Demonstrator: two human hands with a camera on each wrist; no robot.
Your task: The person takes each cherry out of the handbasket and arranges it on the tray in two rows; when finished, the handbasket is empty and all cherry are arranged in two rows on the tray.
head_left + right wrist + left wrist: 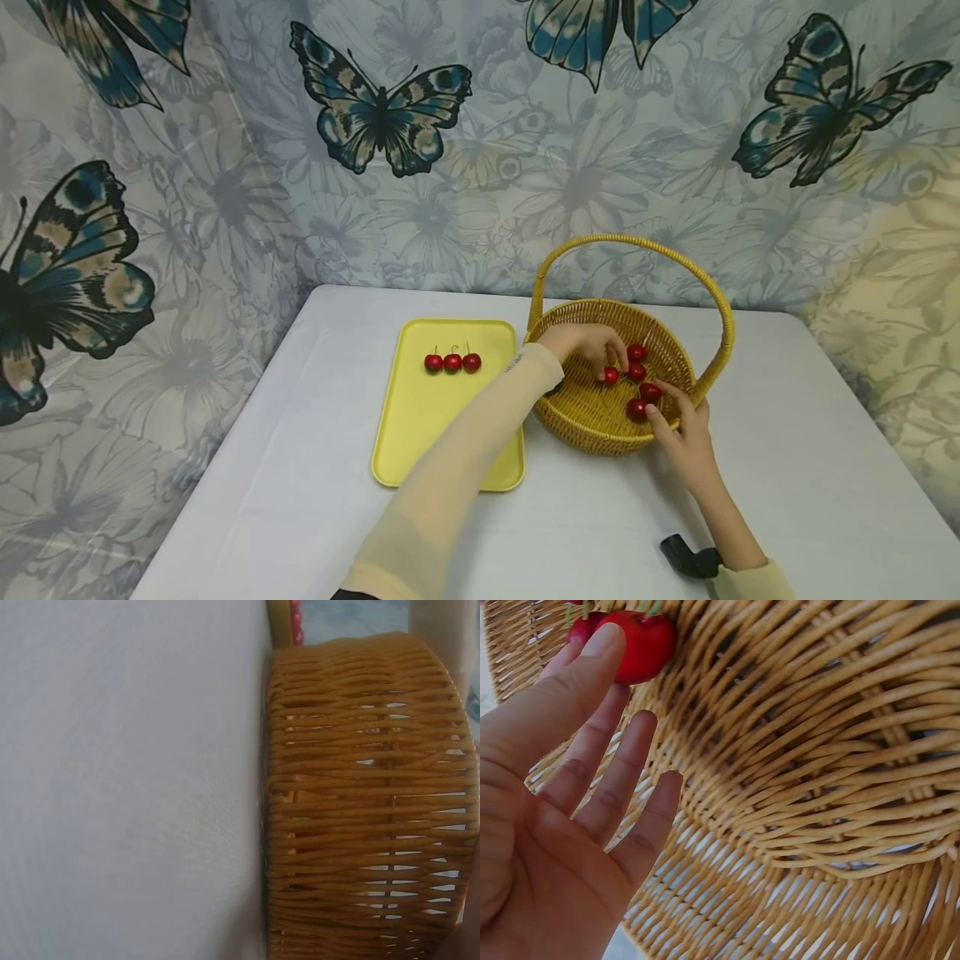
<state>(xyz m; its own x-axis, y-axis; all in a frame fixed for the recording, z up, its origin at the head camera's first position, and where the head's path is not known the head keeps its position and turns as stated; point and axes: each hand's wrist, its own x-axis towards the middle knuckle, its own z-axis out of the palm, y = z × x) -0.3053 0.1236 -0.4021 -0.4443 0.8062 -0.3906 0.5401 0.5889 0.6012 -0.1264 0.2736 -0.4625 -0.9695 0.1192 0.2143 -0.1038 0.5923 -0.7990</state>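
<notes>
A round golden wicker basket (581, 429) with a tall arched handle holds several red cherries. My left hand (588, 343) reaches over its left side, pinching a cherry (611, 377) between thumb and fingers. The left wrist view shows the thumb against that red cherry (646, 649), with the other fingers loosely spread. From the right, my right hand (690, 437) comes over the rim, thumb and forefinger at either side of a dark cherry (650, 392). Another cherry (637, 409) lies by the thumb. Further cherries (636, 372) sit near the left fingertips. The right wrist view hides that hand's fingers behind the basket wall (367, 795).
A yellow tray (408, 433) lies left of the basket, partly under the left forearm. Three cherries (452, 362) stand in a row near its far end, stems up. Both rest on a white-covered table (277, 467), with a butterfly-patterned cloth (480, 208) behind it.
</notes>
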